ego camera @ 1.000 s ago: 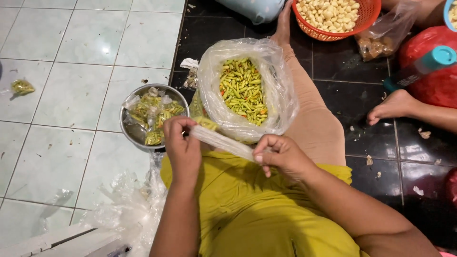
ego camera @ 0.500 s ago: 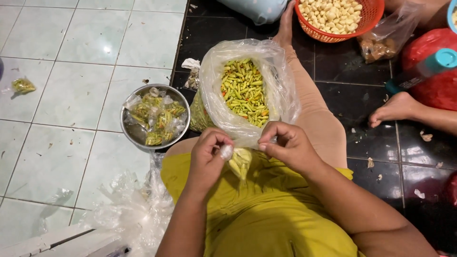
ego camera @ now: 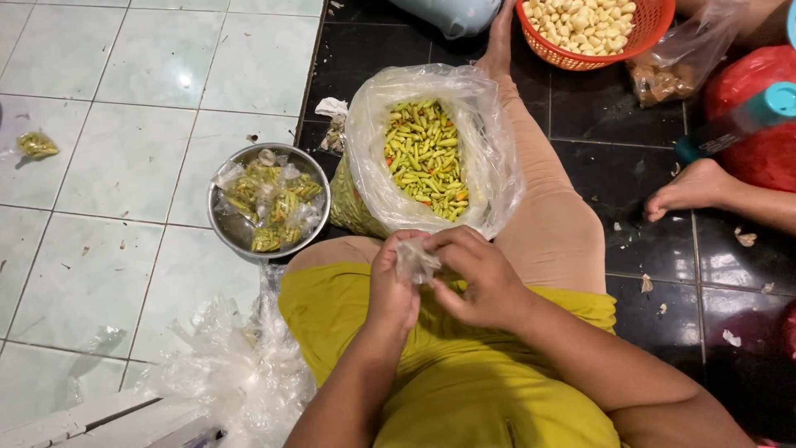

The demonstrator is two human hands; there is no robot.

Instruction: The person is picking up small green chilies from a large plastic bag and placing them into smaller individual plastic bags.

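Pinching a small clear bag (ego camera: 414,259), left hand (ego camera: 394,286), right hand (ego camera: 481,278) (contents unclear); chilli sack (ego camera: 427,158) beyond

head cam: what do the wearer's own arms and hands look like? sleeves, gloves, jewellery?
Both forearms are bare, with no sleeves in view. The left hand and right hand are bare too: no gloves, and no rings, watch or bracelets visible. Nothing is marked on them. The only clothing in view is a yellow garment over the lap.
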